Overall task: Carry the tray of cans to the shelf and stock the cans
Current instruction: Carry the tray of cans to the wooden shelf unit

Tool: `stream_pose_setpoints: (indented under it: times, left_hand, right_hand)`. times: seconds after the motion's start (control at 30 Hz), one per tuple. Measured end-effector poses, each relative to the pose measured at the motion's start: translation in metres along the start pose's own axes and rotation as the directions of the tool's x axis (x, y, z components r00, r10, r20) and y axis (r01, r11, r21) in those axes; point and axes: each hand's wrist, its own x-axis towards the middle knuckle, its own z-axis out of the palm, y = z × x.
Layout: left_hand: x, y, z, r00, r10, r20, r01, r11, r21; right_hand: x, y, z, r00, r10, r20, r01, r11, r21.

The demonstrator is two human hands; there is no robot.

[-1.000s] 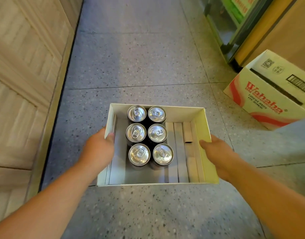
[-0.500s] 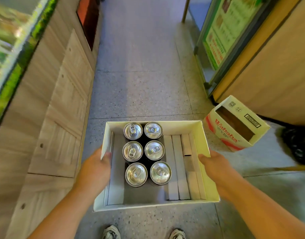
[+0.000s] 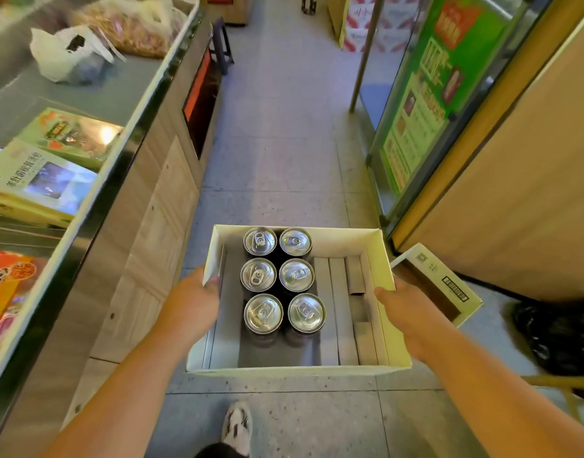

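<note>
**Carrying the tray down the aisle**

The aisle floor [image 3: 277, 160] runs ahead of me toward twelve o'clock, with a long counter [image 3: 95, 180] at nine o'clock and a green-postered cooler door [image 3: 419, 104] at two o'clock. An open cardboard carton [image 3: 445, 285] sits on the floor at three o'clock, just beside my load.

I hold the white tray [image 3: 383, 259] level in front of me, off the floor. My left hand [image 3: 191, 305] grips its left wall, thumb hooked over the rim; my right hand [image 3: 402, 309] grips the right wall the same way. Six cans [image 3: 284, 282] stand upright in two rows of three, left of centre, with folded cardboard strips [image 3: 340, 305] lying at their three o'clock.

I judge this is the carrying step; no can is stocked yet. I cannot see the shelf for certain. Next I need steady steps, the tray flat so the cans don't slide, and clearance past that carton.
</note>
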Motion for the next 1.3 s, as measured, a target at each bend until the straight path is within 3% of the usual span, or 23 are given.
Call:
stream_pose_setpoints:
  times: [0.27, 0.6, 0.77, 1.0, 1.3]
  left_hand:
    - [0.087, 0.056, -0.013, 0.999, -0.006, 0.04, 0.004, 0.998, 0.059]
    - [0.253, 0.153, -0.058, 0.994, 0.088, 0.069, -0.093, 0.994, 0.062]
    - [0.338, 0.206, -0.059, 0.995, 0.084, 0.062, -0.087, 0.995, 0.047]
    - [0.448, 0.279, -0.042, 0.999, 0.048, -0.006, -0.049, 0.998, -0.029]
    - [0.619, 0.381, -0.055, 1.0, 0.015, -0.015, -0.015, 1.0, 0.02]
  right_hand:
    - [0.045, -0.085, -0.007, 0.998, 0.046, -0.032, -0.045, 0.999, 0.012]
    - [0.132, -0.235, -0.012, 0.996, 0.017, -0.089, -0.011, 0.998, 0.06]
    - [0.201, -0.305, -0.023, 0.994, -0.051, -0.092, 0.06, 0.993, 0.101]
    - [0.317, -0.412, -0.049, 0.994, -0.076, -0.073, 0.078, 0.997, 0.021]
    - [0.436, -0.577, -0.067, 0.994, -0.106, 0.011, 0.106, 0.994, 0.027]
